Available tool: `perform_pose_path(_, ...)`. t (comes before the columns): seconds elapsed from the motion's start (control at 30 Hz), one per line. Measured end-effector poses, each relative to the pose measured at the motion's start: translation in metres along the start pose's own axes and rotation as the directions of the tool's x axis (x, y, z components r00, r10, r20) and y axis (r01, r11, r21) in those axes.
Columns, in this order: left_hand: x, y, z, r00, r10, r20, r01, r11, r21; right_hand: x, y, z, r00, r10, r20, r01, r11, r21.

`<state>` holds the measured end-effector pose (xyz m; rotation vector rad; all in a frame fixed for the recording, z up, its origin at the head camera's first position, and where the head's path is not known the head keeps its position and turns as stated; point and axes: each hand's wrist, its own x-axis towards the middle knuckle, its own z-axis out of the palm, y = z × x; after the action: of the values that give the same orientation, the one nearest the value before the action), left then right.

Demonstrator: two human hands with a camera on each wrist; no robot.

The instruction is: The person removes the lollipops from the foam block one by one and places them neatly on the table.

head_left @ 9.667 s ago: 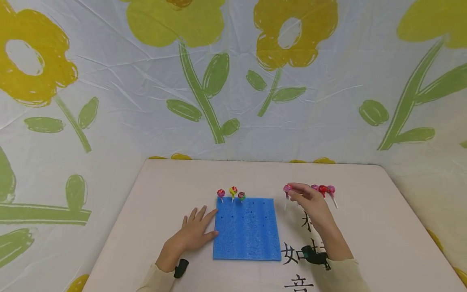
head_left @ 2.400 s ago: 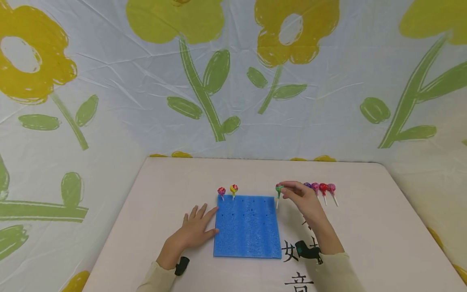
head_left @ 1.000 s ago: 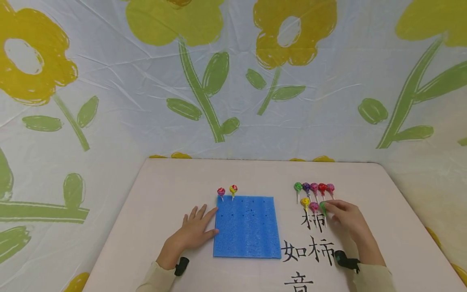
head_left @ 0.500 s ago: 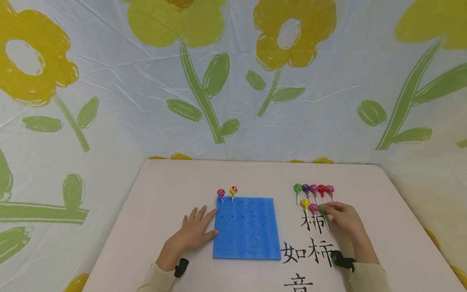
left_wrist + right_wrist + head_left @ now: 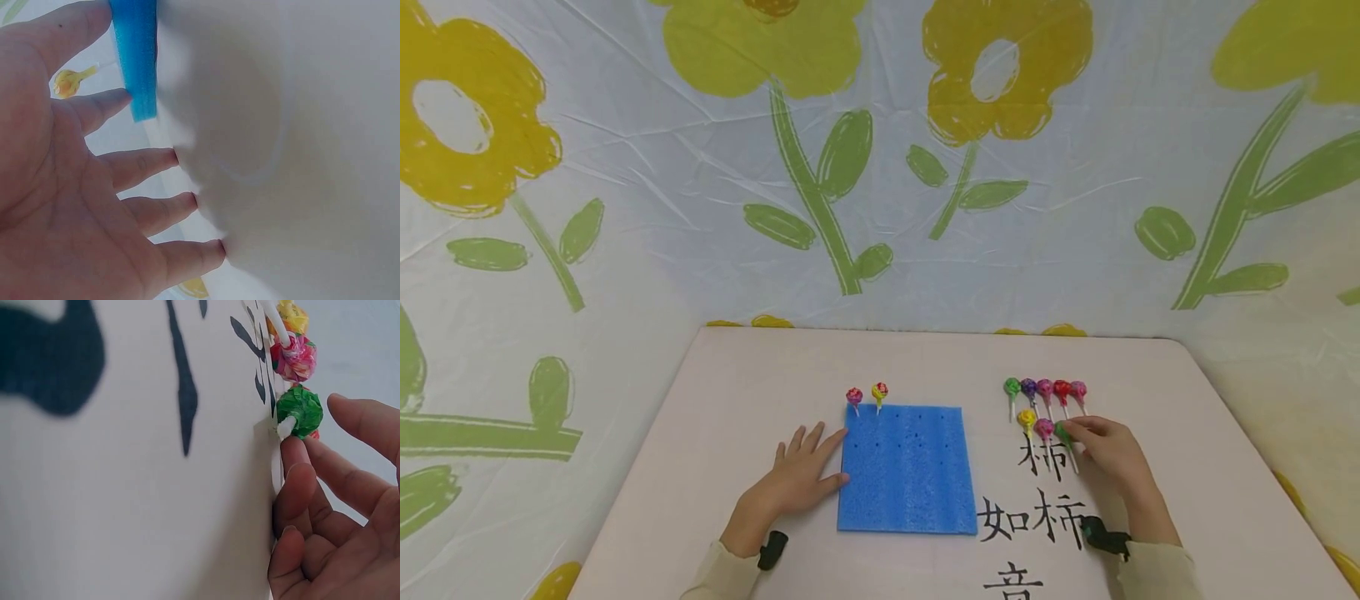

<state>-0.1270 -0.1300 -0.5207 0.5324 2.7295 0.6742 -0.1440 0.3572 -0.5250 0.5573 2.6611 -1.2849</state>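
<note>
My left hand [image 5: 797, 477] lies spread beside a blue foam board [image 5: 910, 483], its thumb and index fingertip touching the board's left edge. Two lollipops stand in the board's far-left holes: a pink-red one [image 5: 854, 397] and a yellow-red one [image 5: 880, 390]. At the right, my right hand [image 5: 1112, 448] is at a green lollipop [image 5: 301, 411] lying on the table. The right wrist view shows the thumb slightly apart from the wrapper and the other fingers loosely bent close to it. Left of it lie a pink lollipop [image 5: 1044, 428] and a yellow one [image 5: 1026, 419].
Behind these lies a row of several lollipops, from a green one [image 5: 1012, 387] to a pink one [image 5: 1078, 389]. Black characters [image 5: 1033, 515] are printed on the pale table [image 5: 760, 367]. A flower-patterned cloth [image 5: 700, 208] stands behind the table.
A green lollipop has left the board's third hole and now lies right of the nearer pink one. Over the last half second, my right hand has barely moved; the left stays put.
</note>
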Motion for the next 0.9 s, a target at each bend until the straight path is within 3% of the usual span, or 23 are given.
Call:
perform_pose_path(0.3,0.000,-0.003,0.002,1.000,-0.005,0.003,0.005,1.000,0.006,-0.003,-0.004,-0.001,0.999,0.007,-0.038,-0.006,1.000,0.021)
perform_pose_path(0.5,-0.001,0.000,0.000,1.000,-0.009,0.000,0.009,1.000,0.000,-0.014,-0.024,0.000,0.995,-0.075,-0.071,0.081,0.994,0.077)
perform_pose_path(0.73,0.001,0.000,0.000,1.000,-0.014,0.009,0.013,1.000,0.003,-0.020,-0.055,0.016,0.962,-0.269,-0.049,0.273,0.939,0.211)
perform_pose_path(0.9,0.002,0.000,0.000,1.000,-0.014,0.012,0.014,1.000,0.002,-0.018,-0.080,0.039,0.947,-0.320,-0.021,0.310,0.897,0.315)
